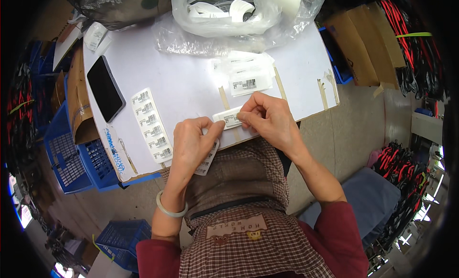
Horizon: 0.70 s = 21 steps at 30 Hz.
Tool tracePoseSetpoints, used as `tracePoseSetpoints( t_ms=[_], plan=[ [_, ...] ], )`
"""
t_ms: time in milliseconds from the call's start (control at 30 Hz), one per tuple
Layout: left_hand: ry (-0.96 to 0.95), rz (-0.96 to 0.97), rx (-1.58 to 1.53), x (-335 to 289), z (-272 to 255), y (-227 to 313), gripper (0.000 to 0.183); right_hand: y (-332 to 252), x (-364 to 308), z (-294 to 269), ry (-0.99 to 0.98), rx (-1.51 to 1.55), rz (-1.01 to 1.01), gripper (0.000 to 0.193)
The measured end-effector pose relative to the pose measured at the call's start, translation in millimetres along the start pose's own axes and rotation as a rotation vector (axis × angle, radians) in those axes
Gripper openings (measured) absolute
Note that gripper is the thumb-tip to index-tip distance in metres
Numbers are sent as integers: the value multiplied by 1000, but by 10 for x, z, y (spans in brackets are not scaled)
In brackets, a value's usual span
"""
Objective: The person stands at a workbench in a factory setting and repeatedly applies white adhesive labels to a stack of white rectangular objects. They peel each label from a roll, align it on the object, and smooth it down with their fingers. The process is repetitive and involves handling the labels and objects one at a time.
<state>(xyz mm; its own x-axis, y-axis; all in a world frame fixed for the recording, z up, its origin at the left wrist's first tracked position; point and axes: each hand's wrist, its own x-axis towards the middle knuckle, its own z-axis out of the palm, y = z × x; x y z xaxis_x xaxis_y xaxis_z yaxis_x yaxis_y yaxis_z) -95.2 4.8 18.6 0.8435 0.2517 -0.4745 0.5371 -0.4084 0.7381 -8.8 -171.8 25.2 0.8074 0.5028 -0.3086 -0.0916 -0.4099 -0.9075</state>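
Near the front edge of the white table, a small white barcode label (226, 119) lies between my two hands. My right hand (268, 119) pinches its right end between thumb and fingers. My left hand (195, 139) is closed, thumb and forefinger by the label's left end, and a strip of barcode stickers (206, 159) hangs from it past the table edge. To the left lies a longer sheet of barcode stickers (151, 125). Just beyond my right hand sits a loose pile of white labelled pieces (244, 82).
A black phone (105, 88) lies at the table's left. Clear plastic bags (224, 29) holding white labels cover the far side. Blue crates (67, 149) and a cardboard box (79, 96) stand left, another cardboard box (366, 46) at right. Tape strips (322, 94) mark the tabletop (186, 82).
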Motion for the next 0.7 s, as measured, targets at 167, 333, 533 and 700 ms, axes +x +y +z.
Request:
tracePoseSetpoints(
  t_ms=[167,333,533,700],
  plan=[
    [4,13,-19,-5,17,-41,32,25,-14,43,39,-70,-37,14],
    [10,37,-53,6,18,-47,35,2,9,37,30,-134,-45,14],
    [51,160,181,28,41,112,41,62,-16,91,88,-392,-197,9],
    [194,150,53,78,-243,409,39,-9,140,-246,208,88,-165,12]
  ],
)
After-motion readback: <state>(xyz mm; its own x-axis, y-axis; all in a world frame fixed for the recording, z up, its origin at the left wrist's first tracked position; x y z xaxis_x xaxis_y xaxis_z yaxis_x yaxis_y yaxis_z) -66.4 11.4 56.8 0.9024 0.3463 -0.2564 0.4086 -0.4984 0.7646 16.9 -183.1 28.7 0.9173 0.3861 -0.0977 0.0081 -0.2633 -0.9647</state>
